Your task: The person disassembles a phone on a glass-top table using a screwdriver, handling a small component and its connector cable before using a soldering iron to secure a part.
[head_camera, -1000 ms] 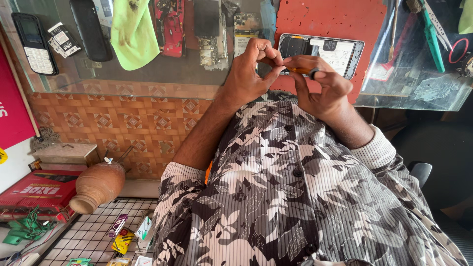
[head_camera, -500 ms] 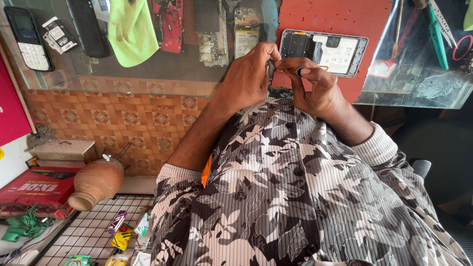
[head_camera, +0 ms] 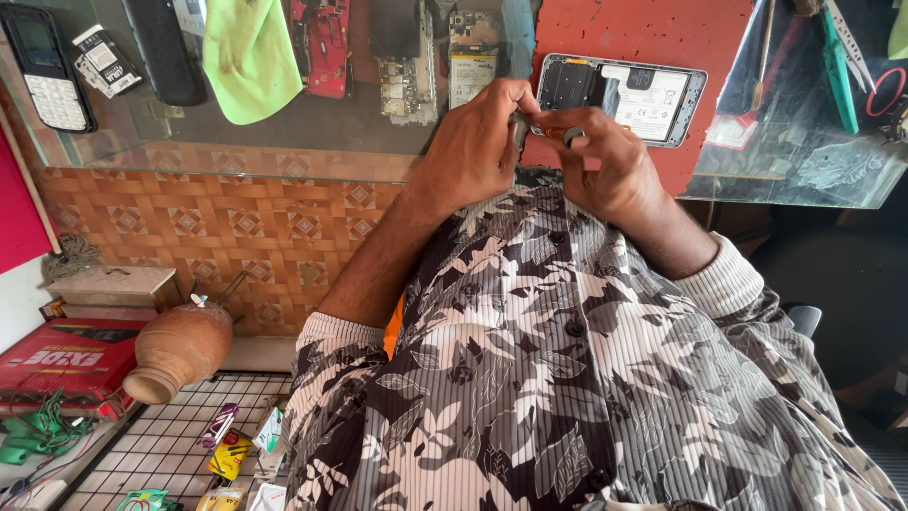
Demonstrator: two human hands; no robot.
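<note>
Glass counter [head_camera: 312, 142] — hands [head_camera: 549, 156] pinch slim screwdriver [head_camera: 558, 133].

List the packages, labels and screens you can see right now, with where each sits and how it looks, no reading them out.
Keypad phone: top left on the glass counter, dark body, dark screen, pale keys.
Small label card: beside that phone, white with black print.
Opened phone: on the red mat by the left hand and right hand, grey frame, white battery sticker.
Red box: lower left, flat, white lettering.
Small packets: bottom, on the wire grid, yellow and purple.
</note>
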